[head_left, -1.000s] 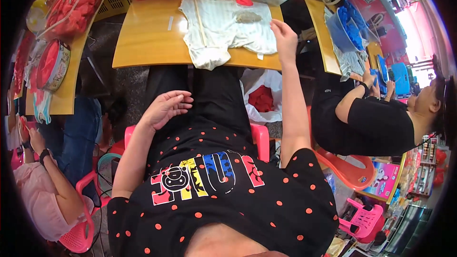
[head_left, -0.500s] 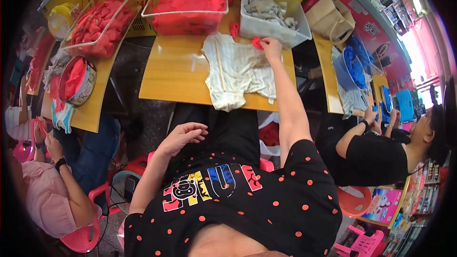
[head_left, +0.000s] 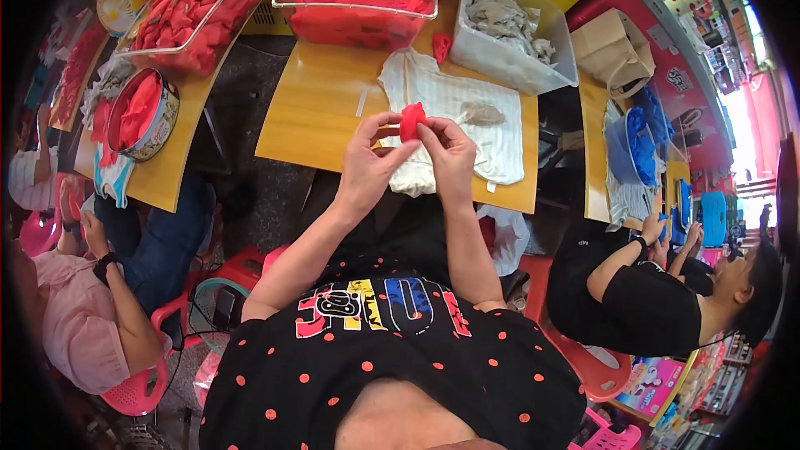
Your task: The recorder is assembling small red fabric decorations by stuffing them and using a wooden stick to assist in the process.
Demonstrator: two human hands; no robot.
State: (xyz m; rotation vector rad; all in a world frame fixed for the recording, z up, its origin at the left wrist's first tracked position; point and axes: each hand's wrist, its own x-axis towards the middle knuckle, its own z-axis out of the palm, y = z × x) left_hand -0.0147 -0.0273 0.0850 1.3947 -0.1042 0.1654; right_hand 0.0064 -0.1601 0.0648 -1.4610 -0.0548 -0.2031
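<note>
A small crumpled red piece of cloth [head_left: 412, 121] is held up above the front part of the table. My left hand [head_left: 367, 157] pinches its left side between thumb and fingers. From the other side my right hand [head_left: 450, 154] grips it the same way, so both fingertips nearly meet. Beneath and beyond the hands a white garment [head_left: 437, 83] is spread on the wooden table [head_left: 308, 108], partly hidden by them. On the garment's right half lies a greyish-beige scrap [head_left: 482, 113]. Another red piece [head_left: 442, 47] rests at the garment's far edge.
At the table's back stand a clear bin of red pieces [head_left: 358, 12] and a translucent bin of grey pieces [head_left: 510, 68]. Leftward, another table holds a red-filled bin [head_left: 158, 52] and round tin [head_left: 158, 135]. People sit on both sides, the right one near a blue-filled tub [head_left: 621, 154].
My right hand has drawn the red piece back from beside the grey bin toward my body. My left hand has risen from over my lap and now grips the piece too.
</note>
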